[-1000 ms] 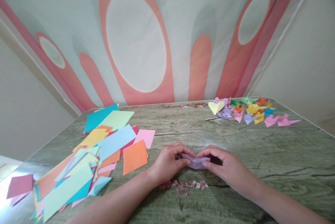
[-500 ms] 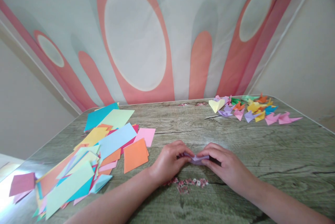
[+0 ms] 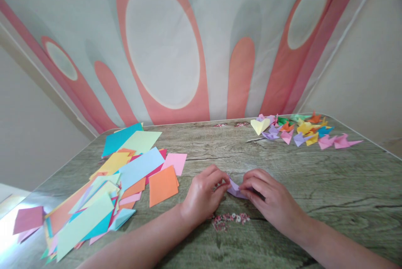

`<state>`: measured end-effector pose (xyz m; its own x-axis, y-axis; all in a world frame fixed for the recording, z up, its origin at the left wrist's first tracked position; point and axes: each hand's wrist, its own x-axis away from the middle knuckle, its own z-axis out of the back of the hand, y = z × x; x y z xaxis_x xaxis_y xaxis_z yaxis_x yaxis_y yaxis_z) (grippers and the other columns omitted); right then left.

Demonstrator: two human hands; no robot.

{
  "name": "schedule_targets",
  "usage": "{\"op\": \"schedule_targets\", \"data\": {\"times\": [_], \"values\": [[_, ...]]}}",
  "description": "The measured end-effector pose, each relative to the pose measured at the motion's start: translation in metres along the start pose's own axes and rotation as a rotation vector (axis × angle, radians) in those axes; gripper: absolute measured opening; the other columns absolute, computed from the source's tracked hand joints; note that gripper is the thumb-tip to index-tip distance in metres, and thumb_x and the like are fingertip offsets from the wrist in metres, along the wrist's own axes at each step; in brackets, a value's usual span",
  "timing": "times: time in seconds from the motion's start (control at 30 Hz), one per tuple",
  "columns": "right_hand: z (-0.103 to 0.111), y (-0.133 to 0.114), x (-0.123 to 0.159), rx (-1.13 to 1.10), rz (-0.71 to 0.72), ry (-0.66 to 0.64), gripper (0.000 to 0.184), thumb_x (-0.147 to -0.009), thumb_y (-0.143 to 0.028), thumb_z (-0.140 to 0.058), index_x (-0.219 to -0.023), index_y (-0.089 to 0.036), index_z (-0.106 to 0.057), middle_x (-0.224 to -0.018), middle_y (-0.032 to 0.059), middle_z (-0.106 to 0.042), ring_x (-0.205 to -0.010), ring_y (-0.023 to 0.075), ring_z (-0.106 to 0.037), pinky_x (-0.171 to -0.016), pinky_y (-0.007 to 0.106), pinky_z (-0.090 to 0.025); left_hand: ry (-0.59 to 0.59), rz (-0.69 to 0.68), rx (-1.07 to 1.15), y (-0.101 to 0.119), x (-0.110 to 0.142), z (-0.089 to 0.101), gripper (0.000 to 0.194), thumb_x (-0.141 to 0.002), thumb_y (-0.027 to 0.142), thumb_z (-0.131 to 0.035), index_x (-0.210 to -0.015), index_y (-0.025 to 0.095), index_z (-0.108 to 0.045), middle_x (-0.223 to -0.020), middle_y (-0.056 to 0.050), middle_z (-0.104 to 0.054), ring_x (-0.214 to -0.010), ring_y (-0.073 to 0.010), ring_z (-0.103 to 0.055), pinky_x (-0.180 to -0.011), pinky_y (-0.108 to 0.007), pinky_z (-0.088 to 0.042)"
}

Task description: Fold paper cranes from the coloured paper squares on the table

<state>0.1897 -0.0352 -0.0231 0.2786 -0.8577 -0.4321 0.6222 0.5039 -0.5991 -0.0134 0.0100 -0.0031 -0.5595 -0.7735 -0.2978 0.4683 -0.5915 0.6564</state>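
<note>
A small piece of folded purple paper (image 3: 235, 189) is held between my two hands, just above the middle of the table. My left hand (image 3: 205, 191) pinches its left end between thumb and fingers. At the other end, my right hand (image 3: 266, 193) has its thumb and fingertips closed on the paper. The piece slants down toward the right, and its ends are partly hidden by my fingertips. On the tabletop just in front of my hands is a patch with a pink flower and button pattern (image 3: 230, 220).
Loose coloured paper sheets (image 3: 84, 223) lie in a spread heap on the left, with an orange square (image 3: 163, 186) nearest my left hand. Several folded paper figures (image 3: 301, 130) are grouped at the back right. Behind the wood-patterned table (image 3: 339, 185) rises a pink and grey backdrop (image 3: 216, 51).
The purple paper has tilted from nearly level to slanting down at the right, and more of it shows. My fingers have shifted slightly on it.
</note>
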Motion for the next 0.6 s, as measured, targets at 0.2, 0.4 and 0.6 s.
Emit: {"op": "schedule_targets", "data": {"times": [0.2, 0.4, 0.6], "values": [[0.0, -0.004, 0.001, 0.075, 0.03, -0.04, 0.013, -0.094, -0.023, -0.052, -0.085, -0.019, -0.061, -0.082, 0.0044, -0.061, -0.081, 0.0201, -0.055, -0.073, 0.035, -0.044, -0.126, -0.049, -0.044, 0.003, 0.007, -0.009, 0.014, -0.091, 0.023, -0.053, -0.097, 0.02, -0.066, -0.09, -0.005, -0.067, -0.083, -0.0166, -0.06, -0.075, -0.025, -0.043], [-0.003, -0.007, 0.002, 0.06, 0.036, -0.057, 0.013, -0.092, -0.026, -0.056, -0.081, -0.019, -0.059, -0.079, 0.0034, -0.061, -0.078, 0.0196, -0.055, -0.072, 0.035, -0.042, -0.16, -0.095, -0.149, 0.002, 0.006, -0.009, 0.017, -0.092, 0.024, -0.051, -0.095, 0.02, -0.067, -0.089, -0.006, -0.067, -0.083, -0.0174, -0.061, -0.075, -0.026, -0.043], [-0.001, -0.005, 0.001, -0.043, -0.114, -0.018, 0.015, -0.094, -0.027, -0.052, -0.082, -0.022, -0.061, -0.079, 0.0013, -0.062, -0.08, 0.0188, -0.057, -0.074, 0.033, -0.043, -0.171, -0.162, -0.176, 0.001, 0.006, -0.011, 0.016, -0.092, 0.023, -0.051, -0.091, 0.02, -0.067, -0.087, -0.005, -0.066, -0.081, -0.0169, -0.06, -0.074, -0.026, -0.043]]}}
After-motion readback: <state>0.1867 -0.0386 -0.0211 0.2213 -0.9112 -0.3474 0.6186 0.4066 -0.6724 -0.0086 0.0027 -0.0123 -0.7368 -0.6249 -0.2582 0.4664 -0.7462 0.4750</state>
